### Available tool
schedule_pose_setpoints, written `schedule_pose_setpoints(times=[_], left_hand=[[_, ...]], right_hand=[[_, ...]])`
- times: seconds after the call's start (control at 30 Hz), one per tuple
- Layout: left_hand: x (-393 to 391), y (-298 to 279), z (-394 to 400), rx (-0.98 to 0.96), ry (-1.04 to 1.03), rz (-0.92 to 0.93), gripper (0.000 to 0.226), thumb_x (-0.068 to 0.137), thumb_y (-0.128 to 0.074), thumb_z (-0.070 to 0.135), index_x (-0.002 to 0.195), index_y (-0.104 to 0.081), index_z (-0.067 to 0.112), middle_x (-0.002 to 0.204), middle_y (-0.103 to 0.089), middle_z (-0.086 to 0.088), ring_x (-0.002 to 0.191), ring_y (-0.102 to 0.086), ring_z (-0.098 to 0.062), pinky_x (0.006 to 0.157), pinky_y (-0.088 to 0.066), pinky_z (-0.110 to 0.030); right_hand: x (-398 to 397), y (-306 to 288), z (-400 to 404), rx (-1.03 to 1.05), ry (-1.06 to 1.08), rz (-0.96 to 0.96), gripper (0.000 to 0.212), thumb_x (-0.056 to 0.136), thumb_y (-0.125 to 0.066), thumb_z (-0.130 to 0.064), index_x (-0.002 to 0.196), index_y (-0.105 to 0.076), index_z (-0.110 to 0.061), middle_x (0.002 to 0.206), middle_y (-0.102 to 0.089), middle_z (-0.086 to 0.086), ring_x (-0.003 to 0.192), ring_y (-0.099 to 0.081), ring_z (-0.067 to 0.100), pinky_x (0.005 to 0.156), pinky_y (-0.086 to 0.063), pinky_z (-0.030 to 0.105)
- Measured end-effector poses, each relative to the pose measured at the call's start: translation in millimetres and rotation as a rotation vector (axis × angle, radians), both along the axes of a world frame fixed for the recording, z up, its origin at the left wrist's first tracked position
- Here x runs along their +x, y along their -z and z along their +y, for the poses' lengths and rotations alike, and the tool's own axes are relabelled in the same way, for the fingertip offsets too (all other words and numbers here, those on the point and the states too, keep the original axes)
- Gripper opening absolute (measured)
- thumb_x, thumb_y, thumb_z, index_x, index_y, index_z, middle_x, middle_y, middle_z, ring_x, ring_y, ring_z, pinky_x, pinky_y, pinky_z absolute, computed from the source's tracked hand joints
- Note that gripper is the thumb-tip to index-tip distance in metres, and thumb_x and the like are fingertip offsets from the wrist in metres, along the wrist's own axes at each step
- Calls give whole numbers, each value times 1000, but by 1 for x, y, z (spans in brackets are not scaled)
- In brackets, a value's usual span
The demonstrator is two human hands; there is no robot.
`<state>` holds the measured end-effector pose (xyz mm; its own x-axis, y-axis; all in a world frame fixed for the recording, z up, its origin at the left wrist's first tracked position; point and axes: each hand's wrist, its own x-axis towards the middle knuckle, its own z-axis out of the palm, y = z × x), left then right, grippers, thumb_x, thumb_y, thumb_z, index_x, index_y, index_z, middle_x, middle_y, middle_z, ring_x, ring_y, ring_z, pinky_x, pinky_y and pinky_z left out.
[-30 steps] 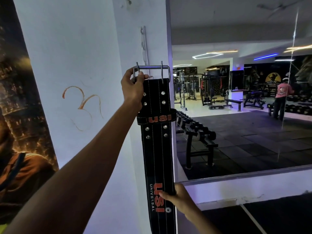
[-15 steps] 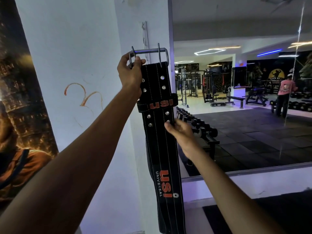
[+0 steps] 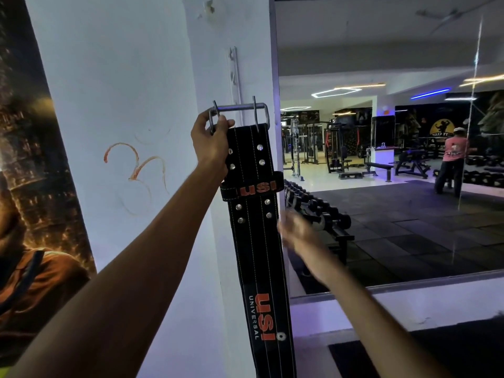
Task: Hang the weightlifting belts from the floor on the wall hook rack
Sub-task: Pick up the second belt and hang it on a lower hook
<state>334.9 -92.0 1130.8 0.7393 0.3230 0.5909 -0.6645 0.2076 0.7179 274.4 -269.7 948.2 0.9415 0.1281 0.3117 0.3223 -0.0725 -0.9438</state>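
A black weightlifting belt (image 3: 259, 241) with orange lettering hangs straight down against the white pillar. My left hand (image 3: 211, 144) grips the left side of its metal buckle (image 3: 240, 110) and holds it up just under the white vertical hook rack (image 3: 235, 75) on the pillar. My right hand (image 3: 297, 231) is blurred, just right of the belt below the loop, fingers apart and holding nothing. Whether the buckle sits on a hook is hidden.
A large wall mirror (image 3: 395, 159) right of the pillar reflects the gym floor, a dumbbell rack (image 3: 319, 211), machines and a person in a pink shirt (image 3: 452, 162). A poster (image 3: 32, 186) covers the wall at left.
My left hand has kept the buckle high near the rack. My right hand rose from the belt's lower end to its middle, then came off the belt to the right.
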Motion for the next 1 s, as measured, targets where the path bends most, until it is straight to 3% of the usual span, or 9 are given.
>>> schedule_pose_setpoints(times=[0.1,0.17,0.27,0.33,0.5,0.63,0.8,0.9,1.0], left_hand=[[-4,7,-6,24,42,-23,18,101,-57,17,119,-60,18,88,-74,-2,68,-62,-21,70,-54,-40],[-8,14,-10,39,78,-41,15,101,-57,15,116,-61,18,85,-74,0,67,-64,-21,73,-56,-41],[-12,22,-15,66,100,-47,14,101,-58,13,111,-63,20,83,-74,0,77,-68,-23,84,-60,-49],[-14,27,-13,89,99,-39,15,101,-58,12,113,-64,19,86,-74,-2,83,-71,-25,88,-61,-53],[-26,43,3,202,160,-74,22,103,-55,21,123,-63,20,104,-78,-7,91,-76,-24,81,-63,-38],[-34,95,22,398,175,-35,22,106,-49,26,112,-66,13,90,-71,-4,78,-68,-16,67,-58,-34],[-44,175,28,323,242,48,40,102,-44,39,114,-70,11,107,-77,-8,98,-73,-15,88,-60,-31],[-47,221,23,386,252,140,19,101,-54,20,97,-69,10,82,-76,8,79,-71,-4,72,-56,-21],[-44,268,24,433,278,238,16,99,-58,9,100,-69,-3,85,-79,-1,79,-75,-13,71,-60,-24]], right_hand=[[7,-109,10,57,154,-275,61,94,-54,-53,144,-44,-20,136,-54,-4,114,-58,11,97,-48,31],[15,-159,18,61,217,-362,57,94,-58,-48,140,-51,-15,125,-63,-2,107,-61,6,90,-48,23],[24,-182,31,120,290,-403,33,92,-68,-30,117,-64,-8,95,-76,7,82,-68,1,62,-44,3],[27,-177,35,166,324,-416,20,92,-69,-16,108,-67,-3,80,-73,6,65,-66,-1,51,-42,0],[24,-171,43,198,338,-470,21,90,-69,-6,109,-66,2,75,-71,3,63,-69,5,60,-52,10],[20,-172,46,260,287,-474,21,91,-67,-5,110,-65,4,77,-71,5,62,-70,12,58,-54,11],[19,-174,52,325,240,-447,20,92,-65,-2,109,-64,8,76,-69,9,55,-68,9,56,-54,12],[21,-175,55,381,260,-413,19,91,-67,-3,108,-66,5,73,-70,7,52,-68,7,57,-57,17],[20,-181,53,420,239,-397,9,90,-68,-4,99,-68,-4,74,-71,6,55,-69,10,59,-60,22]])
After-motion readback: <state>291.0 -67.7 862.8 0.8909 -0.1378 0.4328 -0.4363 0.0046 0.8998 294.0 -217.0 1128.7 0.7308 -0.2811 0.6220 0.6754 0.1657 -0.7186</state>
